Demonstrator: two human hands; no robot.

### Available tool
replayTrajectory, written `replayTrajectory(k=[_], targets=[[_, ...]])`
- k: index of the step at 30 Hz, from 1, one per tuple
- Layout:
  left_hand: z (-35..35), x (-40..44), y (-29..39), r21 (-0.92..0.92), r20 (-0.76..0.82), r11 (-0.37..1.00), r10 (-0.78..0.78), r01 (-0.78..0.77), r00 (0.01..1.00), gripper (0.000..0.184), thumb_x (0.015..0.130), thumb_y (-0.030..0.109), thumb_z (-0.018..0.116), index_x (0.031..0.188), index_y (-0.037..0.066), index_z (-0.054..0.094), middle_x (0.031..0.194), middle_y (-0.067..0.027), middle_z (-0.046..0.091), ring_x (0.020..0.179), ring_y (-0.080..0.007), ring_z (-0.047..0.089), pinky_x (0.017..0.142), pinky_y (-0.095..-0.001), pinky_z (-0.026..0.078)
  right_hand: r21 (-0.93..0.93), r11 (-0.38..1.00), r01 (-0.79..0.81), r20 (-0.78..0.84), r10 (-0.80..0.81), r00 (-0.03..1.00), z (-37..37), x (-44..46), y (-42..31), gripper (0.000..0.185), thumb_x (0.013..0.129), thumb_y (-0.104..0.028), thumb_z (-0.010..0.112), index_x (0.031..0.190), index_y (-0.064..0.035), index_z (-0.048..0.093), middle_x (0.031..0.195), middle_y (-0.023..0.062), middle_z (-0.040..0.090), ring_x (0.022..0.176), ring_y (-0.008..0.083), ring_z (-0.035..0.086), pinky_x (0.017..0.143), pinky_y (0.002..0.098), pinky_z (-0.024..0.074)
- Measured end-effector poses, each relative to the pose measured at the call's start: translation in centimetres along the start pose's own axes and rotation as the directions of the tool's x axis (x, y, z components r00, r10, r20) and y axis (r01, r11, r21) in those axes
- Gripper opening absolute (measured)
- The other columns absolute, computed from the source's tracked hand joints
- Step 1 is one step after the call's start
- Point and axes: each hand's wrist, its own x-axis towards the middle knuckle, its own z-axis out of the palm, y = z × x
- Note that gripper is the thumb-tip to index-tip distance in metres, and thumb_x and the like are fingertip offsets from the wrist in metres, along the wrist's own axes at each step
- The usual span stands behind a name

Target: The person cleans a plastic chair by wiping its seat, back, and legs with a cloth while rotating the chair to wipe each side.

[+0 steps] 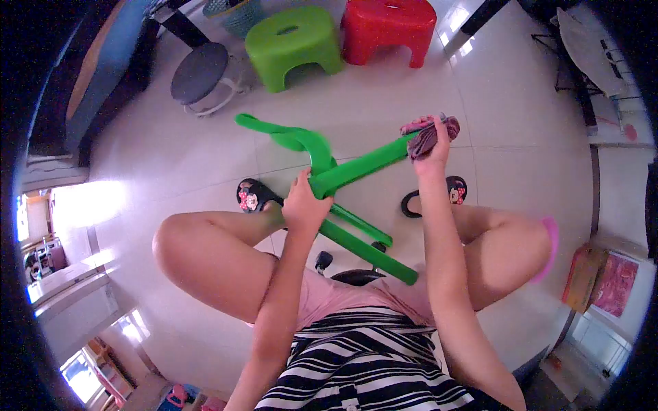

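Observation:
A green plastic frame [367, 166] with several long bars and a curved arm is held up over the floor, between my knees. My left hand [306, 205] is closed on it near the joint where its bars meet. My right hand [433, 152] grips a crumpled dark purple striped cloth [423, 142], which is wrapped around the upper right end of one bar. The curved arm [281, 133] points up and left, away from me. Two bars slant down to the right toward my lap, and one tip lies over my pink shorts [356, 294].
Beyond the frame stand a green plastic stool [295, 44], a red plastic stool [389, 27] and a round grey-topped stool [200, 72]. My black sandals [259, 195] rest on the tiled floor. A cardboard box [585, 279] is at the right.

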Motion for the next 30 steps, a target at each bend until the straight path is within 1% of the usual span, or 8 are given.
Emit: replayTrajectory(k=[2, 8, 14, 18, 21, 24, 27, 30], targets=[[-0.3, 0.8, 0.2, 0.070, 0.065, 0.997, -0.026, 0.022, 0.998, 0.063, 0.065, 0.027, 0.072, 0.122, 0.014, 0.048, 0.110, -0.0134, 0.060, 0.095, -0.0367, 0.061, 0.079, -0.0469, 0.050, -0.008, 0.999, -0.043, -0.009, 0.043, 0.999, -0.1, -0.3, -0.1, 0.018, 0.083, -0.021, 0.066, 0.089, -0.0070, 0.055, 0.085, 0.0067, 0.058, 0.084, 0.0232, 0.059, 0.080, 0.0444, 0.0490], [1.4, 0.3, -0.6, -0.087, -0.135, 0.994, 0.061, -0.073, 0.989, 0.064, 0.064, 0.028, 0.074, 0.122, 0.011, 0.051, 0.105, -0.0183, 0.064, 0.096, -0.0375, 0.062, 0.082, -0.0462, 0.050, 0.009, 1.000, 0.029, 0.026, -0.029, 0.999, -0.4, 0.3, 0.7, 0.019, 0.084, -0.027, 0.064, 0.083, -0.0089, 0.058, 0.078, 0.0082, 0.062, 0.071, 0.0263, 0.062, 0.069, 0.0464, 0.0513], [0.7, 0.2, 0.1, -0.070, -0.109, 0.996, 0.038, -0.046, 0.993, 0.059, 0.065, 0.030, 0.071, 0.119, 0.013, 0.053, 0.093, -0.0186, 0.066, 0.087, -0.0396, 0.063, 0.076, -0.0491, 0.050, 0.115, 0.993, 0.018, 0.019, -0.021, 1.000, 0.2, -0.4, 1.8, 0.020, 0.083, -0.028, 0.065, 0.082, -0.0105, 0.056, 0.075, 0.0063, 0.061, 0.071, 0.0235, 0.061, 0.069, 0.0436, 0.0506], [1.3, 0.5, -0.3, -0.033, -0.110, 0.999, 0.019, -0.022, 0.994, 0.059, 0.066, 0.031, 0.071, 0.120, 0.014, 0.053, 0.091, -0.0189, 0.066, 0.086, -0.0397, 0.063, 0.075, -0.0499, 0.050, -0.008, 1.000, 0.013, -0.047, -0.014, 0.999, 0.7, -2.4, 5.1, 0.019, 0.085, -0.027, 0.062, 0.083, -0.0109, 0.053, 0.075, 0.0057, 0.058, 0.074, 0.0232, 0.058, 0.069, 0.0443, 0.0495], [1.4, 0.4, -0.2, -0.028, -0.125, 0.999, 0.027, -0.031, 0.992, 0.059, 0.066, 0.032, 0.071, 0.120, 0.015, 0.053, 0.091, -0.0190, 0.066, 0.087, -0.0395, 0.063, 0.075, -0.0501, 0.050, 0.057, 0.997, -0.054, -0.025, 0.056, 0.998, 1.7, -4.6, 7.6, 0.018, 0.085, -0.027, 0.061, 0.084, -0.0115, 0.053, 0.076, 0.0065, 0.058, 0.076, 0.0239, 0.059, 0.069, 0.0450, 0.0497], [1.3, 0.2, -0.1, -0.024, -0.137, 0.999, 0.042, -0.046, 0.990, 0.059, 0.066, 0.033, 0.071, 0.120, 0.015, 0.053, 0.092, -0.0190, 0.066, 0.088, -0.0391, 0.063, 0.075, -0.0498, 0.050, 0.051, 0.996, -0.079, -0.093, 0.083, 0.992, 2.7, -6.4, 9.7, 0.021, 0.085, -0.030, 0.062, 0.082, -0.0095, 0.056, 0.076, 0.0057, 0.060, 0.069, 0.0222, 0.060, 0.067, 0.0373, 0.0500], [1.3, 0.4, -0.1, -0.031, -0.143, 0.998, 0.045, -0.050, 0.989, 0.059, 0.067, 0.034, 0.072, 0.120, 0.015, 0.053, 0.094, -0.0189, 0.066, 0.088, -0.0388, 0.063, 0.075, -0.0492, 0.050, -0.023, 0.978, -0.209, -0.172, 0.202, 0.964, 4.2, -9.4, 11.8, 0.022, 0.086, -0.031, 0.062, 0.088, -0.0100, 0.054, 0.082, 0.0081, 0.061, 0.076, 0.0235, 0.062, 0.069, 0.0407, 0.0504], [1.3, 0.2, -0.1, -0.052, -0.152, 0.998, 0.022, -0.030, 0.988, 0.063, 0.067, 0.037, 0.073, 0.122, 0.013, 0.053, 0.098, -0.0194, 0.066, 0.091, -0.0388, 0.063, 0.078, -0.0481, 0.049, -0.059, 0.980, -0.191, -0.186, 0.177, 0.967, 5.3, -10.5, 12.9, 0.025, 0.085, -0.030, 0.065, 0.089, -0.0076, 0.055, 0.085, 0.0089, 0.062, 0.074, 0.0224, 0.062, 0.068, 0.0362, 0.0506]])
